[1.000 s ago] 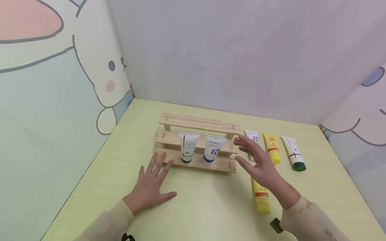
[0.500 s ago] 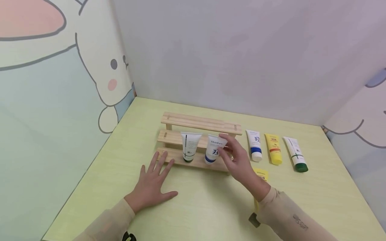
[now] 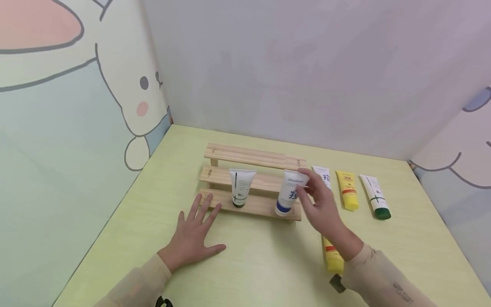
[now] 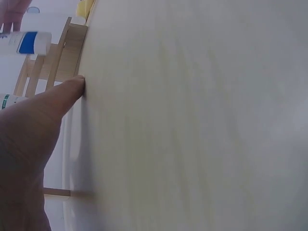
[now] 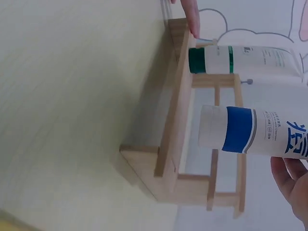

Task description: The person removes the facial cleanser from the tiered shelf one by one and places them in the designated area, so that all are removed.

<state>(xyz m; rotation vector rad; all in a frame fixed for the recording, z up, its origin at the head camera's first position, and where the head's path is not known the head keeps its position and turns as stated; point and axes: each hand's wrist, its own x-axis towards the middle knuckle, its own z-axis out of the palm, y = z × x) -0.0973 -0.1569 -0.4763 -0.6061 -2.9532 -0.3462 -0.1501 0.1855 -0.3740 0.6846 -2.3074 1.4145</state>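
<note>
In the head view my right hand [image 3: 320, 204] pinches a white squeeze tube with a blue band [image 3: 290, 192] by its upper right edge, over the right end of the wooden three-step rack [image 3: 255, 157]. From the right wrist view, this tube's cap [image 5: 211, 126] seems held off the bottom step. A white tube with a green cap [image 3: 241, 187] stands upright, cap down, on that step, left of the held one. My left hand [image 3: 191, 238] lies with fingers spread, its fingertips on the rack's lower left end and its thumb over the table.
Right of the rack lie another white-and-blue tube [image 3: 322, 174], a yellow tube [image 3: 347, 190] and a white tube with a green cap [image 3: 375, 196]. A second yellow tube [image 3: 334, 258] lies nearer, partly behind my right forearm. Walls enclose the table [image 3: 245, 264].
My right hand came left to the white-and-blue tube on the bottom step, grasped it, and has shifted it right along the rack. My left hand stays in place.
</note>
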